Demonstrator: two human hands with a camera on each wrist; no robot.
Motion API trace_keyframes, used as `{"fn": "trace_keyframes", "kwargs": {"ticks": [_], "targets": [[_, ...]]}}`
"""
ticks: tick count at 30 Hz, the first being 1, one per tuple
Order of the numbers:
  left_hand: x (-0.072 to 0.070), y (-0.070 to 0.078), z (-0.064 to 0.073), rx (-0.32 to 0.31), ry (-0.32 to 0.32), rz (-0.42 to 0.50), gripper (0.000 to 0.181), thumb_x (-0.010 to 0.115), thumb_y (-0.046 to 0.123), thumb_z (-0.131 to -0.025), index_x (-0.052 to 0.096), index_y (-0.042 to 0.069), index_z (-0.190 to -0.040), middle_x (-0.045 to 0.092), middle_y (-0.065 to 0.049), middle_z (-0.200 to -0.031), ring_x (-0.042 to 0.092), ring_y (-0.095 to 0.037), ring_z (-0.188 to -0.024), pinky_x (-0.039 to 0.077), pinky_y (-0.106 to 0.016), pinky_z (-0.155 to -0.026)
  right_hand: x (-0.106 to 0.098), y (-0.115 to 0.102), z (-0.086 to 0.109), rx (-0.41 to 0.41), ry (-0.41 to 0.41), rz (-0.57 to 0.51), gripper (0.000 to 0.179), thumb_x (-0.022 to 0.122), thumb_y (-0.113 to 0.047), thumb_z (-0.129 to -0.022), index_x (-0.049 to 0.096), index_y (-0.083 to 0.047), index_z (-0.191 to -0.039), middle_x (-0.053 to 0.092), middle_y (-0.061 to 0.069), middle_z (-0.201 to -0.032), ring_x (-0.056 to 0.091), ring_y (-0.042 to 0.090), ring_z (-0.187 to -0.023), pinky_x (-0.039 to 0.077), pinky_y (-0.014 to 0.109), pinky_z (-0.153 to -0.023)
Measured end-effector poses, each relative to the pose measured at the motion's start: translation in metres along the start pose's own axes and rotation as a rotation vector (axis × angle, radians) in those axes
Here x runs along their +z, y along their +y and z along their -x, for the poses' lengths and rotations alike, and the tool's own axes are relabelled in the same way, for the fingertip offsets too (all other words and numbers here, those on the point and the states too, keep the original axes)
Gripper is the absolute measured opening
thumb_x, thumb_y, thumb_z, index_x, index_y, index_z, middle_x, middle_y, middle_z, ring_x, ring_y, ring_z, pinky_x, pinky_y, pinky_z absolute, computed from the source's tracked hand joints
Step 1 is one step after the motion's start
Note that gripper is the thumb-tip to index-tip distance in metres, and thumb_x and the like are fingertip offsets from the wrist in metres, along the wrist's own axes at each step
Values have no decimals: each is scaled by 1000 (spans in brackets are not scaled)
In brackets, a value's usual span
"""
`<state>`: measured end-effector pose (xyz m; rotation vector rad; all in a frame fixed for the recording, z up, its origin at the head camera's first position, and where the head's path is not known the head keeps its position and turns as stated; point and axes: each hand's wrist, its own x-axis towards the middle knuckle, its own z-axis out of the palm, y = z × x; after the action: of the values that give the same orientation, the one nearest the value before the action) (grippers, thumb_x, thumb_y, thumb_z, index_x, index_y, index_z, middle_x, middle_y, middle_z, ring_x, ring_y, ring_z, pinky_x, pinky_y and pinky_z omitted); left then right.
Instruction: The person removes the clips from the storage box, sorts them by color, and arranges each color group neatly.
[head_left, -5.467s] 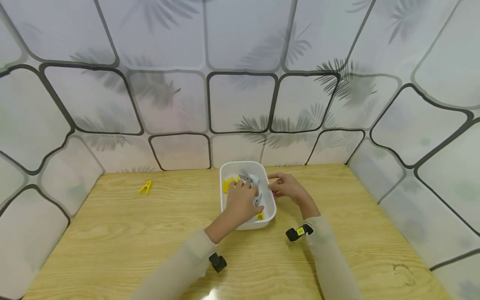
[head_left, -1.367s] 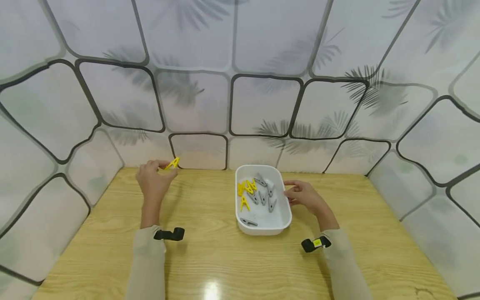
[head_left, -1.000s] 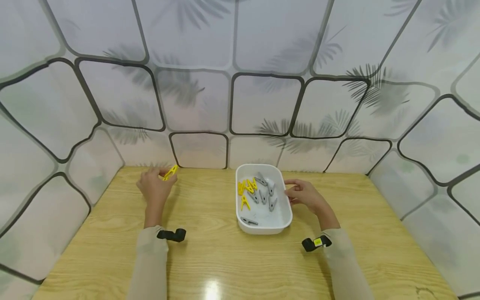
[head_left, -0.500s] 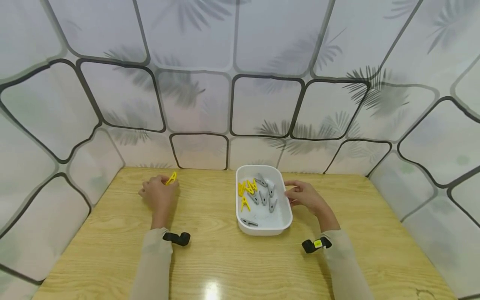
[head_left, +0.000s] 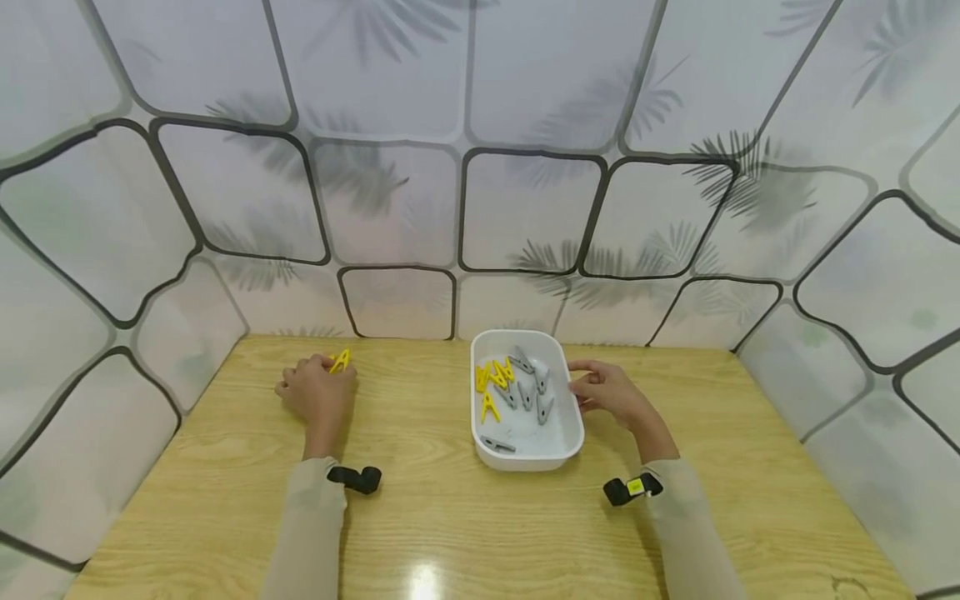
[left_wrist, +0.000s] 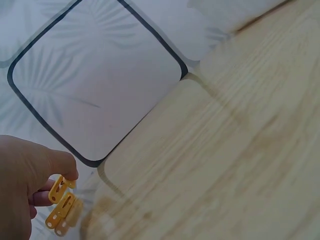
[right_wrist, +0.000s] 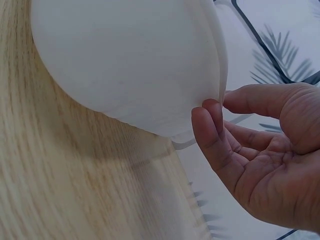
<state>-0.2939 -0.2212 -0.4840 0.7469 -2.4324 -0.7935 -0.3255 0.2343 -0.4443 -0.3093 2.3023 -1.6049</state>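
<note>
Wall covering (head_left: 397,208): pale, dark-outlined cells with grey leaf motifs, at the back and 2 sides of a wood-grain tabletop (head_left: 420,433). Left hand (head_left: 318,392): thumb and finger pinching 1 yellow clip (head_left: 341,360), at the table's far left, near the back wall. White tray (head_left: 528,462): on the tabletop, well apart from that clip; contents, loose yellow clips (head_left: 490,407) towards its left and grey clips (head_left: 544,408), 1 by the near left corner. Right hand (head_left: 611,392): thumb and fingers gripping the tray's right rim. Sleeves (head_left: 307,525): 2, beige.

wood-grain table (head_left: 480,525), pale leaf-patterned backdrop (head_left: 397,200) behind it
</note>
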Motion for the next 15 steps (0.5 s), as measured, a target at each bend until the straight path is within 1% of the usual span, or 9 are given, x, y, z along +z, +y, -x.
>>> {"fn": "trace_keyframes", "kwargs": {"ticks": [3,6,9,15], "targets": [[1,0,0,-3,-10,-23,38,68,30,-86,69,1,-111,67,-24,-115,50,-43,-110,29,-62,-106,1,-2,0,20,10,7,53,63,-9,-98,45,7,-146,69,5,-91,67,12,-78,60,31,-71],[2,0,0,-8,-21,-34,38,69,31,-87,69,2,-112,66,-24,-117,50,-43,-111,28,-62,-107,2,-3,-1,34,12,22,54,61,-8,-100,43,7,-148,70,8,-95,67,12,-79,60,34,-73],[3,-1,0,-1,-25,-43,38,68,31,-87,68,2,-112,65,-24,-118,50,-44,-111,28,-63,-106,2,-4,-1,30,10,24,55,61,-8,-100,41,9,-149,70,10,-96,67,11,-79,61,37,-75],[5,-1,2,19,-24,-43,36,67,28,-88,68,0,-111,65,-25,-115,49,-45,-110,28,-63,-105,2,-3,-1,32,14,23,54,61,-9,-100,42,7,-149,70,8,-95,67,11,-79,61,38,-77]]}}
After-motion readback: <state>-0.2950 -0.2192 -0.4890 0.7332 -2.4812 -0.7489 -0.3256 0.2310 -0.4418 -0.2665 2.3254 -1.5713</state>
